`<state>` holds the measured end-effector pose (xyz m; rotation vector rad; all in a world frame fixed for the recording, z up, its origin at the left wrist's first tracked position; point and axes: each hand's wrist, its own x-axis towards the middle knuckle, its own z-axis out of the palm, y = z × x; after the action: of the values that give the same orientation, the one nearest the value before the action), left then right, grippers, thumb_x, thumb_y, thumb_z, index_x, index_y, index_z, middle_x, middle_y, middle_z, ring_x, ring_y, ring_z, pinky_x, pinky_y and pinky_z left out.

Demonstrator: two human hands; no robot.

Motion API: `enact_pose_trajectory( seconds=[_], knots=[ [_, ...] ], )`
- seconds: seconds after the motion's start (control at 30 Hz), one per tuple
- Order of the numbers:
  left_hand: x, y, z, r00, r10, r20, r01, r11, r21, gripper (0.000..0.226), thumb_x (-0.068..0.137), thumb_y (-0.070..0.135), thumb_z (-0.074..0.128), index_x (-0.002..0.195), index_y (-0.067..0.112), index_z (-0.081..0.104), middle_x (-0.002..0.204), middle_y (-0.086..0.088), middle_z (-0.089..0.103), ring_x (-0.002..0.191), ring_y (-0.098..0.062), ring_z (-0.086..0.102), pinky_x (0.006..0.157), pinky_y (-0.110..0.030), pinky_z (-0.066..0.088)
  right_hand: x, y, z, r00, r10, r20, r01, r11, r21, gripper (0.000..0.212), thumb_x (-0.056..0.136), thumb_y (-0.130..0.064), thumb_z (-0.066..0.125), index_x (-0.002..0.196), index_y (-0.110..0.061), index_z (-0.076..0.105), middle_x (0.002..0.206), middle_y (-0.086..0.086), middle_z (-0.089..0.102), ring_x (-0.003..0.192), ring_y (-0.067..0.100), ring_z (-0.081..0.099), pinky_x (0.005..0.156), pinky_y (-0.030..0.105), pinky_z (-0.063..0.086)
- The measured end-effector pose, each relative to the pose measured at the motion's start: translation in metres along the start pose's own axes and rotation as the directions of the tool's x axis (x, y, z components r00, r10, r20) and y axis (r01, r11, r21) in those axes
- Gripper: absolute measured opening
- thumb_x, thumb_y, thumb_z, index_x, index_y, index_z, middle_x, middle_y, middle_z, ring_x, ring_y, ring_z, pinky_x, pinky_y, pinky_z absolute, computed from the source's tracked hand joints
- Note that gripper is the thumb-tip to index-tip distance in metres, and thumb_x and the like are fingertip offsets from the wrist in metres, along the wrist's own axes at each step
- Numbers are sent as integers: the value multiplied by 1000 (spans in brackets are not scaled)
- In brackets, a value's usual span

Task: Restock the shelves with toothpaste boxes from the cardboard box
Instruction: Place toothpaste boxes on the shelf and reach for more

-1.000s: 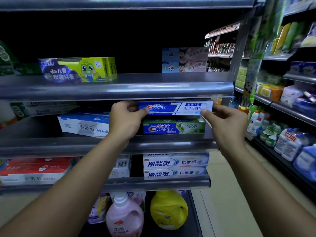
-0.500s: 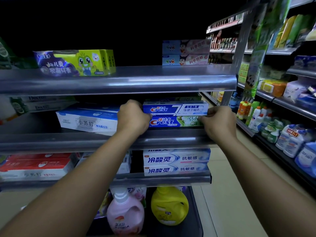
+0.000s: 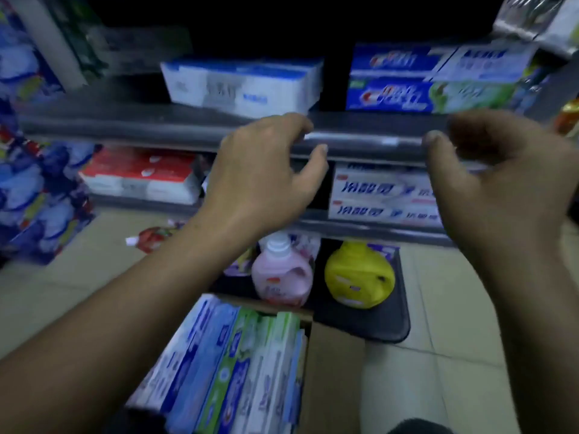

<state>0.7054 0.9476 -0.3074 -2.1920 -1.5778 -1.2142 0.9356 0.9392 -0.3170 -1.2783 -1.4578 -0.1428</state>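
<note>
**Hands off the shelf stack, back toward the carton**

Since the earlier frame both hands have come off the stacked boxes and pulled back in front of the shelf edge. The view has tipped down, so the open brown cardboard box [image 3: 333, 368] on the floor now shows.

The left hand [image 3: 263, 173] and the right hand [image 3: 501, 180] are both empty. Their fingers [image 3: 297, 126] are loosely curled with the thumbs apart, pinching nothing. Both hover just before the grey metal middle shelf [image 3: 156, 126]; contact with its rail can't be told through the blur.

The blue-and-white Crest toothpaste box [image 3: 438, 62] lies flat on top of the blue-and-green Crest toothpaste box [image 3: 432, 97], at the right end of that shelf. A white-and-blue multipack [image 3: 244, 86] sits to their left, with a gap between.

The step in hand looks like placement done and release finished, now the return for more stock. The long blue, white and green toothpaste boxes [image 3: 232, 364] stand packed on edge in the carton, below the left forearm.

The next move likely calls for dropping both hands to the carton and pinching one box by its long sides. It is tight-packed, so lift straight up. The carton looks far from empty, so plenty of the task is left.
</note>
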Motion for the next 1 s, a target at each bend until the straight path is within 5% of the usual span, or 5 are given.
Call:
enact_pose_trajectory(
  seconds=[0.27,0.43,0.63,0.77,1.0],
  knots=[
    [-149,-118,26,694,-547,467,518,831,203,33,76,67,63,87,36,68,75,20,68,78,-9,68,69,-31,52,-167,-5,106,760,237,605,-408,899,161,9,85,-24,78,92,-18,80,75,-17,73,66,3,67,68,33,57],
    [-208,-147,50,510,-633,582,537,763,359,43,79,70,65,97,31,63,86,13,65,84,-17,64,65,-29,40,-223,11,154,570,277,773,-448,894,11,3,83,-17,78,85,-14,79,75,-5,75,67,6,67,72,40,57],
    [-225,-132,77,550,-521,652,142,828,543,103,55,94,49,135,31,46,124,0,45,120,-27,42,92,-47,43,-227,11,174,511,301,805,-436,898,-60,20,78,-32,74,87,-15,78,76,0,74,70,10,66,73,35,57],
    [-226,-135,86,533,-516,670,112,829,549,91,50,81,72,124,31,55,113,0,34,114,-26,37,90,-44,38,-226,9,177,509,334,793,-488,871,-54,23,78,-35,74,96,-23,80,69,-23,64,69,-4,62,73,26,52],
    [-235,-128,93,590,-446,673,127,874,468,78,52,68,77,117,33,50,112,1,43,110,-28,38,82,-40,26,-242,5,174,468,299,832,-427,900,-83,15,86,-31,74,93,-18,77,80,-1,74,78,18,69,76,40,58]
  ],
)
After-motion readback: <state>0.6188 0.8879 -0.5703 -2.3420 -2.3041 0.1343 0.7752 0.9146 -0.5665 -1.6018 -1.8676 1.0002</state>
